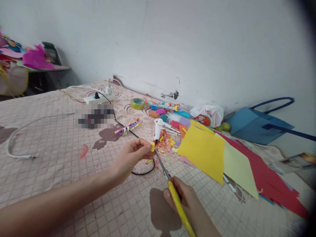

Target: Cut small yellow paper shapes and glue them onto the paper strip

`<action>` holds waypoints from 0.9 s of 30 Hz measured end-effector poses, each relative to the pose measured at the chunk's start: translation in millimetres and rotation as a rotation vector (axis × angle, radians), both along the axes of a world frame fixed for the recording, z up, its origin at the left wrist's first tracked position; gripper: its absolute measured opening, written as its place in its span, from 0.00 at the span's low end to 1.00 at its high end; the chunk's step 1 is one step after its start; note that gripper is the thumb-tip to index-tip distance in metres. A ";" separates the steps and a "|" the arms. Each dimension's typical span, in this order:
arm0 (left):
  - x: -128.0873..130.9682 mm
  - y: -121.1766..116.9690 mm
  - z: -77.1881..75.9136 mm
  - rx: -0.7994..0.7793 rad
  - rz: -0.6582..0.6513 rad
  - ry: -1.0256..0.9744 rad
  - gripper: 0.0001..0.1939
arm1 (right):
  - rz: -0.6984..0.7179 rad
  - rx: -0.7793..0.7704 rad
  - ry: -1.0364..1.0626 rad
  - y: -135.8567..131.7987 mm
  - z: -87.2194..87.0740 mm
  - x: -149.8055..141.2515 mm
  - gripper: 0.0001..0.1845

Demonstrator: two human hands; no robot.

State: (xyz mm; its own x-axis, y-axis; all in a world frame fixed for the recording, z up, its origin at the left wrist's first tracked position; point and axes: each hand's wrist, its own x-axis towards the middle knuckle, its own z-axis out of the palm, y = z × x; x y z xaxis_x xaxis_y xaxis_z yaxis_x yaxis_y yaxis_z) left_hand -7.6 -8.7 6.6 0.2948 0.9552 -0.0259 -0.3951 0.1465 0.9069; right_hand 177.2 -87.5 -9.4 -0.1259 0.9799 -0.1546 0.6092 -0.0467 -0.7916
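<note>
Between the thumb and fingers of my left hand (134,153) is a small yellow paper piece (152,147). My right hand (184,194) grips scissors (175,196) with yellow handles, their metal blades reaching up to the paper piece. Whether the blades are parted I cannot make out. Just beyond my hands stands a white glue gun (158,130), its black cord looping under my left hand. Colourful paper scraps (168,143) lie around the glue gun. Left of it rests a purple stick (128,127) decorated with small coloured paper bits.
Yellow sheets (203,149) and red sheets (261,168) spread to the right, before a blue bag (256,125). Tape (137,103) and a decorated blue stick (163,105) lie by the wall. A power strip (98,98) and a white cable (22,131) are at left.
</note>
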 end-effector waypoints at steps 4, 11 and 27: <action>0.0 -0.1 4.0 -0.012 0.013 0.001 0.08 | 0.001 -0.004 -0.010 -0.1 0.2 0.0 0.13; -0.6 1.1 5.5 -0.017 0.008 0.007 0.08 | -0.032 -0.001 -0.041 -0.9 9.7 -4.3 0.14; -0.4 1.4 4.2 -0.031 0.002 0.009 0.08 | -0.030 -0.016 0.013 0.6 0.7 0.4 0.14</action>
State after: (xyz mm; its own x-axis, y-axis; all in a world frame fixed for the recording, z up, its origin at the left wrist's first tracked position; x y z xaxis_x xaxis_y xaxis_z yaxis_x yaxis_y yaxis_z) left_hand -8.0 -7.3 10.8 0.2924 0.9545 -0.0581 -0.3875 0.1738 0.9053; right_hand 177.6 -86.9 -8.7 -0.0987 0.9807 -0.1685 0.5968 -0.0771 -0.7987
